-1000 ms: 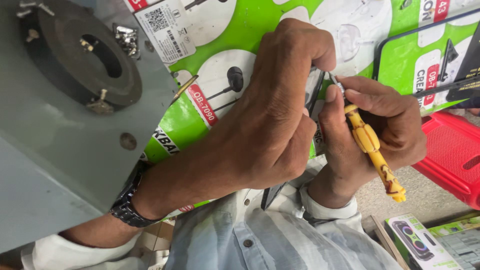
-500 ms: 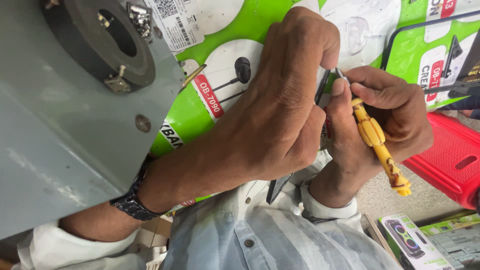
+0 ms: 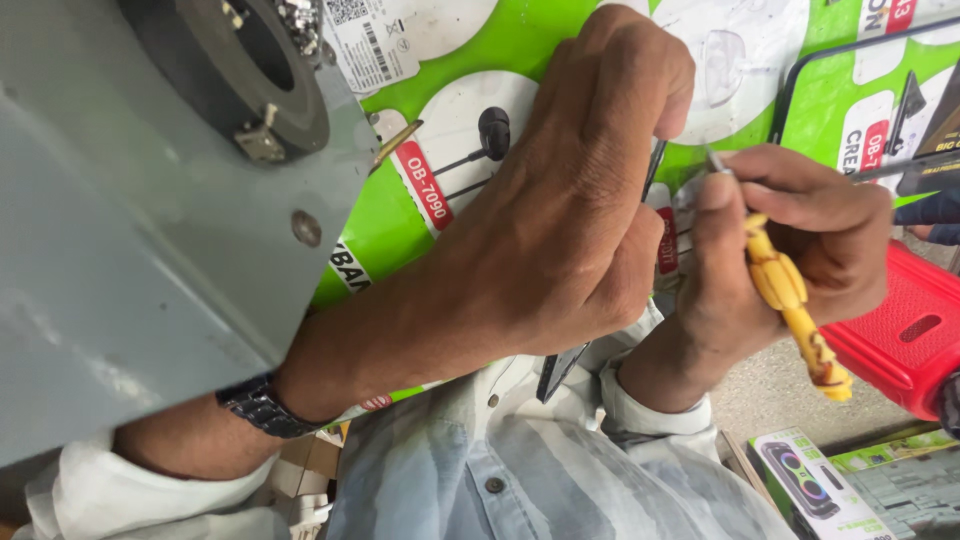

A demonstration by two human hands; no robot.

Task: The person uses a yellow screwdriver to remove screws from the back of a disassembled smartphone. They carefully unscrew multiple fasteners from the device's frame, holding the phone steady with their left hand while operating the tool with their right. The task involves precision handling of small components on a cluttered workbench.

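Right hand (image 3: pixel 790 250) fingers pinch yellow screwdriver (image 3: pixel 795 305), long axis running upper left to lower right, tip toward dark slim device (image 3: pixel 560 368) clasped in left hand (image 3: pixel 570 210).

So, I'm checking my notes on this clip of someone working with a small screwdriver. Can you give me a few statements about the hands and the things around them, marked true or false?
1. The right hand holds a yellow-handled screwdriver. True.
2. The left hand is wrapped around a thin dark device. True; only its edges show past the fingers.
3. A wristwatch sits on the right wrist. False: it is on the left wrist.
4. The red box lies to the left of both hands. False: it is at the right edge, beyond the right hand.
5. The grey metal panel carries a black ring. True.
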